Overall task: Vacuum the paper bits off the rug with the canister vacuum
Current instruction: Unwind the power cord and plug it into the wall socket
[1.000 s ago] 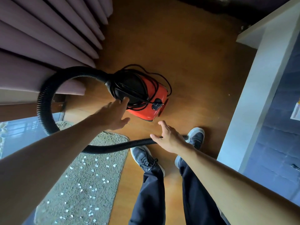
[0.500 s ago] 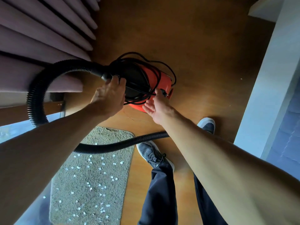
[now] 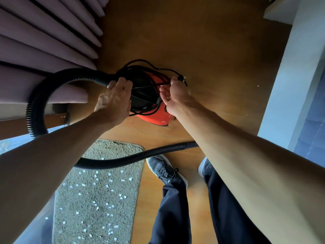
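Bending over the canister vacuum point(image 3: 154, 118) now, red body and black top, sitting on the wooden floor point(image 3: 202, 41) at 12 o'clock from my shoes point(image 3: 163, 169). My left hand point(image 3: 114, 100) rests on the black top at the vacuum's 9 o'clock side, right by the cuff where the hose point(image 3: 34, 104) plugs in; fingers laid out fairly straight, gripping nothing. My right hand point(image 3: 174, 95) is at the 3 o'clock side, thumb and forefinger pinching the plug point(image 3: 181, 78) at the end of the power cord point(image 3: 144, 112), the other fingers loosely curled, palm turned up. The cord itself is looped in black coils over the top of the vacuum.

The hose swings out to 9 o'clock in a big arc against the curtain point(image 3: 44, 41), passes behind my left arm and crosses the top end of the rug point(image 3: 109, 217). The rug lies at 7 o'clock, just beside my left shoe, with white paper bits point(image 3: 96, 203) scattered all over it. A white wall point(image 3: 290, 85) runs along at 3 o'clock.
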A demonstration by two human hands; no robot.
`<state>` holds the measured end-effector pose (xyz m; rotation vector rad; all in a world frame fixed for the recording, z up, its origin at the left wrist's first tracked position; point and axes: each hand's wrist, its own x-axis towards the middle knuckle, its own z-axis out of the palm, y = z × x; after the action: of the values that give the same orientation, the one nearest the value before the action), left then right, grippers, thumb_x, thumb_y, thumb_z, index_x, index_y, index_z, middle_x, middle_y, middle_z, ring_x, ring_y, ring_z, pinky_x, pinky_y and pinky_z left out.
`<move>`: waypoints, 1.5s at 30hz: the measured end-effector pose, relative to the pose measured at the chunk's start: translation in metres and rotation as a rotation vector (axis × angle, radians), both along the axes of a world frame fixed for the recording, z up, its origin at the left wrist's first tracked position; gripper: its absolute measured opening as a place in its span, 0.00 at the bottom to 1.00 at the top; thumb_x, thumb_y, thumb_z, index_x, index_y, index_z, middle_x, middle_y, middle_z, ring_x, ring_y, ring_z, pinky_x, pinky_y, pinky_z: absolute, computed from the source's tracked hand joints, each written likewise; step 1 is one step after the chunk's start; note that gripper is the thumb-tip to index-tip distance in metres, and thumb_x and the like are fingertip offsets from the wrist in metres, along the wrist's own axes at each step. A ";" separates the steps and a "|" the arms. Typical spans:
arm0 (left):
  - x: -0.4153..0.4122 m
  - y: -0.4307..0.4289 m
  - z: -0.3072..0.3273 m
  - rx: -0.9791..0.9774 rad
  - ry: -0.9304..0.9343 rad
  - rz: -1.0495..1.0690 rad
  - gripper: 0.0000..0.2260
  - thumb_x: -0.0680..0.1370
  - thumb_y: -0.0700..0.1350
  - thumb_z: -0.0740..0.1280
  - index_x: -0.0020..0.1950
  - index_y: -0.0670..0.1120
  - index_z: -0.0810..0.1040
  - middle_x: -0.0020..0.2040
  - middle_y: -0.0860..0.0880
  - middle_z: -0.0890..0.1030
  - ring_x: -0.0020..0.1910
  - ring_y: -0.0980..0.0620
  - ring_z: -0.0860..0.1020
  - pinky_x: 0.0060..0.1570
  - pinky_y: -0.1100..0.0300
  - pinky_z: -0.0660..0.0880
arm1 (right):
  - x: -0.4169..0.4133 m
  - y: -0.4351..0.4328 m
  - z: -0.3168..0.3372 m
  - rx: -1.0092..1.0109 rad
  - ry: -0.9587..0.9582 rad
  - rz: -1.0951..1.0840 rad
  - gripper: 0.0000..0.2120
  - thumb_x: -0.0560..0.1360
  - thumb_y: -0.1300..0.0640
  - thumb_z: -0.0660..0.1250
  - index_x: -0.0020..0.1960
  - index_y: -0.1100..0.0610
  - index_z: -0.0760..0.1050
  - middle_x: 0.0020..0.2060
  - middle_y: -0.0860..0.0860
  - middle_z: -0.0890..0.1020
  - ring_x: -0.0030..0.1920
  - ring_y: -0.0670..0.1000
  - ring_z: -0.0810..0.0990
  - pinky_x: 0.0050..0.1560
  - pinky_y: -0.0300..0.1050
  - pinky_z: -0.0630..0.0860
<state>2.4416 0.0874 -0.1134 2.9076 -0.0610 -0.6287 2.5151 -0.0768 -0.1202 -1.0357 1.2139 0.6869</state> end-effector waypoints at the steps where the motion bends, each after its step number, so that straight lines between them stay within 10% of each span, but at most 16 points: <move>1: 0.001 -0.001 0.002 -0.022 -0.026 0.016 0.13 0.74 0.38 0.68 0.56 0.39 0.69 0.54 0.38 0.72 0.52 0.35 0.74 0.39 0.40 0.78 | 0.004 0.000 0.004 0.001 -0.011 0.017 0.11 0.82 0.54 0.61 0.46 0.59 0.75 0.31 0.52 0.78 0.33 0.48 0.78 0.39 0.40 0.79; 9: 0.022 -0.011 0.016 -0.076 -0.166 0.036 0.04 0.79 0.35 0.64 0.51 0.35 0.76 0.52 0.35 0.75 0.52 0.33 0.73 0.40 0.40 0.76 | 0.037 -0.005 0.027 -0.020 -0.154 0.130 0.12 0.82 0.52 0.61 0.43 0.58 0.74 0.29 0.50 0.76 0.28 0.46 0.75 0.31 0.37 0.74; 21: 0.072 -0.061 0.077 -0.231 -0.190 0.190 0.07 0.82 0.40 0.62 0.57 0.44 0.77 0.45 0.39 0.81 0.44 0.34 0.79 0.40 0.48 0.74 | 0.105 -0.042 0.109 -0.415 -0.586 0.273 0.06 0.81 0.53 0.62 0.51 0.53 0.75 0.43 0.52 0.83 0.46 0.53 0.84 0.52 0.54 0.82; 37: 0.142 -0.154 0.217 -0.668 -0.207 0.259 0.13 0.80 0.38 0.65 0.64 0.46 0.78 0.43 0.54 0.83 0.45 0.60 0.82 0.45 0.70 0.75 | 0.203 -0.128 0.286 -0.658 -0.979 0.303 0.11 0.83 0.52 0.57 0.41 0.47 0.64 0.43 0.56 0.80 0.43 0.53 0.80 0.47 0.56 0.81; 45: 0.175 -0.211 0.270 -0.789 -0.144 0.240 0.12 0.82 0.41 0.63 0.64 0.49 0.76 0.45 0.58 0.82 0.47 0.64 0.81 0.43 0.72 0.77 | 0.234 -0.185 0.347 -0.746 -1.055 0.328 0.07 0.83 0.51 0.56 0.52 0.54 0.68 0.44 0.52 0.79 0.44 0.51 0.80 0.38 0.41 0.73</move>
<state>2.6170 -0.1240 0.1568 2.1422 0.0203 -0.2610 2.7495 -0.2621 0.2263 -1.9051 0.3251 -0.1687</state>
